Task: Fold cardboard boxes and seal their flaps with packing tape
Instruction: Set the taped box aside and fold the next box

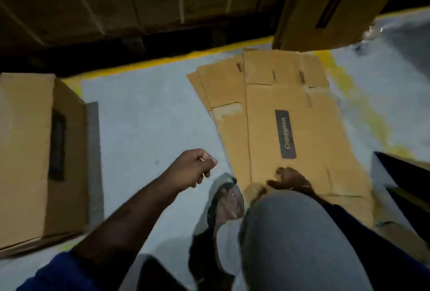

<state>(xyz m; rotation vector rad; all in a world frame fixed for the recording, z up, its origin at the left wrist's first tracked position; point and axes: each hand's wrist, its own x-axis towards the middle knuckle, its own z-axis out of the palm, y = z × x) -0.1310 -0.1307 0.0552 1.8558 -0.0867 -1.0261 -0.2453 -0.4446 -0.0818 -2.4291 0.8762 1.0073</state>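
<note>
Grey concrete floor (149,113) with a yellow painted line (162,61) along its far edge lies under me, dim and a little blurred. My left hand (194,166) hangs above the bare floor with its fingers curled into a loose fist; something thin and pale shows between the fingertips, too small to name. My right hand (290,180) is down at the near end of the flattened cardboard box (302,132), fingers curled on its near edge, though my knee (290,232) hides most of the hand and I cannot tell how firm the hold is.

That top sheet lies flat on a stack of flattened boxes (221,90), its long axis running away from me toward the yellow line, the dark printed label (285,134) running the same way. Its far flaps lie spread flat.

An assembled box (25,155) stands at the left edge of the floor, its contents not visible. Another box (325,6) stands past the far end of the stack. My sandalled foot (226,200) rests just left of the stack's near corner.
</note>
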